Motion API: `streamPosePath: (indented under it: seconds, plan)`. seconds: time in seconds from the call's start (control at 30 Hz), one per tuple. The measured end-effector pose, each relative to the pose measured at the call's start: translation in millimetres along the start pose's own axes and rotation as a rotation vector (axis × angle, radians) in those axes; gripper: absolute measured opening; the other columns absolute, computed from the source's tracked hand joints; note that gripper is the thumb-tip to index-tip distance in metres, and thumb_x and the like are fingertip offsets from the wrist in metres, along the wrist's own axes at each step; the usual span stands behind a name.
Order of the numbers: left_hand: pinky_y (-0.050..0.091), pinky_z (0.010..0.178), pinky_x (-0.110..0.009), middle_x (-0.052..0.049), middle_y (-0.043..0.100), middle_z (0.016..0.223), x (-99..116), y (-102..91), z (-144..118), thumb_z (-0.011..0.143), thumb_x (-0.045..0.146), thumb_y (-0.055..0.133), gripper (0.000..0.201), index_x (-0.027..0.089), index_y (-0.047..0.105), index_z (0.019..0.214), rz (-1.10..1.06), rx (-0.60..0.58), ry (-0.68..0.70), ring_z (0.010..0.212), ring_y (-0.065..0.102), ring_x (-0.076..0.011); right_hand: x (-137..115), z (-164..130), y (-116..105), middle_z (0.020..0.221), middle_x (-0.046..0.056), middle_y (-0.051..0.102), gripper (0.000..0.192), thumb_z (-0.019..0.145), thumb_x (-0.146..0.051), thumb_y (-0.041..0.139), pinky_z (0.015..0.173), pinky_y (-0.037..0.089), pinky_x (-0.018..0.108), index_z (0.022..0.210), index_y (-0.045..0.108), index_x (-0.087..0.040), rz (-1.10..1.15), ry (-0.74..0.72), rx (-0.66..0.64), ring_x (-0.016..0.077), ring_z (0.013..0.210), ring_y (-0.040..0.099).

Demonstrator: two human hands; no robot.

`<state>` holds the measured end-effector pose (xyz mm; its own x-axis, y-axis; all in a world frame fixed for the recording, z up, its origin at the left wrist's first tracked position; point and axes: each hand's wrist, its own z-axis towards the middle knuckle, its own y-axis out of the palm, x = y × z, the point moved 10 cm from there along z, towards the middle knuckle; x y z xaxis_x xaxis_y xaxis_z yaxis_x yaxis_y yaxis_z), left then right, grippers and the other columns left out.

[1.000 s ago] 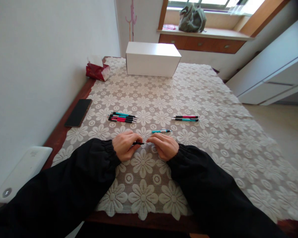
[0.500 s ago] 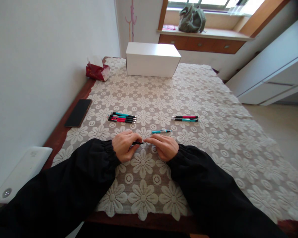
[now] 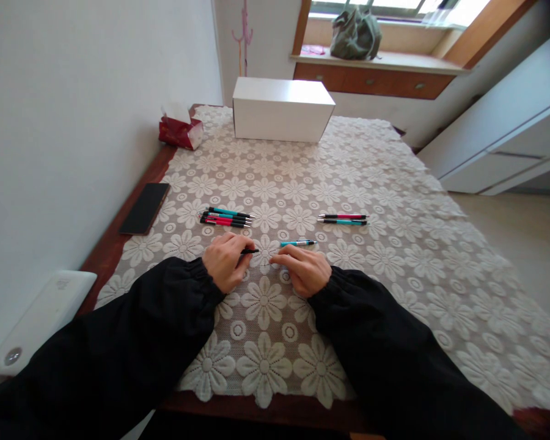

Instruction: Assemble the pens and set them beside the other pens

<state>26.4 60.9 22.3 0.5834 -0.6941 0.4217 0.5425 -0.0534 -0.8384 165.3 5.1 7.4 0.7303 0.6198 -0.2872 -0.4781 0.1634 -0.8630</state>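
My left hand (image 3: 227, 260) pinches a short black pen part (image 3: 250, 251), whose end pokes out to the right between thumb and fingers. A gap away, my right hand (image 3: 305, 267) rests low over the cloth with its fingers pinched together; whatever they hold is too small to make out. Just beyond its knuckles lies a teal pen barrel (image 3: 297, 243) with a clip. Several red, teal and black pens (image 3: 226, 218) lie side by side beyond my left hand. Farther right, a red and black pen (image 3: 343, 216) lies parallel to a teal and black one (image 3: 343, 222).
A floral lace cloth (image 3: 263, 366) covers the table. At its left edge lie a dark phone-like slab (image 3: 145, 209) and a red tissue pack (image 3: 180, 132). A white box (image 3: 279, 110) stands at the far end. The wall runs close along the left.
My left hand has drawn back left and slightly away from me with the black pen part, parting from my right fingertips. My right hand has shifted slightly right.
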Motion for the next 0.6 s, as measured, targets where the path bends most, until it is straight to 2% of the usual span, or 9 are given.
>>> streamPosePath:
  seconds: [0.13, 0.27, 0.37, 0.47, 0.6]
  plan:
    - [0.051, 0.088, -0.043, -0.007, 0.071, 0.1, -2.4, 1.8, -0.1, 0.09, 0.02, 0.061, 0.011, 0.02, 0.061, 0.101, -0.013, -0.005, -0.002, 0.1, 0.064, -0.0263, -4.6, 0.0, 0.7, 0.105, 0.004, 0.066, 0.053, 0.076, -0.003, 0.048, 0.074, 0.049, 0.026, 0.12, 0.067, -0.026, 0.011, -0.056, -0.013, 0.0162, 0.083, 0.063]
    - [0.051, 0.099, -0.043, -0.007, 0.072, 0.113, 10.9, -2.7, -1.3, 0.091, 0.018, 0.06, 0.008, 0.021, 0.064, 0.097, -0.131, 0.024, 0.127, 0.111, 0.062, -0.024, -5.8, -1.5, 4.3, 0.11, 0.005, 0.066, 0.055, 0.078, -0.003, 0.049, 0.078, 0.051, 0.025, 0.125, 0.065, -0.026, 0.016, -0.056, -0.076, 0.0156, 0.085, 0.064]
    - [0.048, 0.105, -0.045, -0.006, 0.072, 0.119, 20.2, -4.5, -3.0, 0.091, 0.028, 0.066, 0.008, 0.023, 0.069, 0.096, -0.14, 0.017, 0.199, 0.117, 0.06, -0.0257, -8.5, -2.5, 4.8, 0.112, 0.005, 0.065, 0.056, 0.08, -0.002, 0.049, 0.078, 0.053, 0.026, 0.128, 0.064, -0.026, 0.029, -0.068, -0.091, 0.0154, 0.086, 0.065]
    - [0.047, 0.107, -0.048, -0.006, 0.071, 0.123, 22.0, 0.7, -4.1, 0.09, 0.036, 0.069, 0.013, 0.024, 0.073, 0.094, -0.109, -0.035, 0.216, 0.122, 0.057, -0.0283, -10.8, -2.5, 6.0, 0.111, 0.006, 0.065, 0.056, 0.081, -0.002, 0.047, 0.077, 0.053, 0.026, 0.13, 0.062, -0.024, 0.04, -0.08, -0.09, 0.0154, 0.085, 0.065]
    - [0.048, 0.106, -0.048, -0.005, 0.072, 0.121, 19.5, 4.5, -4.3, 0.091, 0.03, 0.068, 0.008, 0.024, 0.073, 0.089, -0.087, -0.055, 0.213, 0.122, 0.057, -0.0276, -12.4, -0.7, 5.0, 0.109, 0.006, 0.066, 0.053, 0.082, -0.003, 0.044, 0.077, 0.053, 0.027, 0.129, 0.061, -0.023, 0.063, -0.089, -0.055, 0.0156, 0.084, 0.064]
